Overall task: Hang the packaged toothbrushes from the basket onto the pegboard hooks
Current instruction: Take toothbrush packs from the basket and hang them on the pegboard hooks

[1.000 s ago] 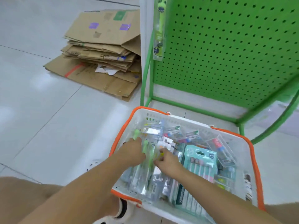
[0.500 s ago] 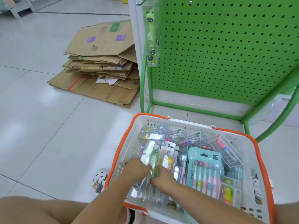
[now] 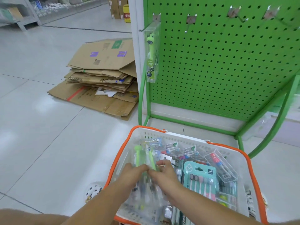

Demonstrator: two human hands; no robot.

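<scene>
A white basket with an orange rim [image 3: 191,140] sits on the floor below a green pegboard [image 3: 219,62]. It holds several packaged toothbrushes, among them a teal multi-pack [image 3: 201,177]. My left hand [image 3: 131,174] and my right hand [image 3: 162,173] meet over the basket's left side, both gripping clear packs with green toothbrushes [image 3: 144,157], lifted a little above the pile. One green toothbrush pack [image 3: 151,54] hangs on the leftmost hook [image 3: 146,27]. The other hooks [image 3: 189,21] are bare.
Flattened cardboard boxes [image 3: 100,78] lie stacked on the tiled floor left of the rack. The rack's green tube frame [image 3: 276,127] curves down at the right of the basket. Shelving and boxes stand far back.
The view has tilted up, showing the hooks. Both hands have closed on the green toothbrush packs and raised them slightly from the basket's contents.
</scene>
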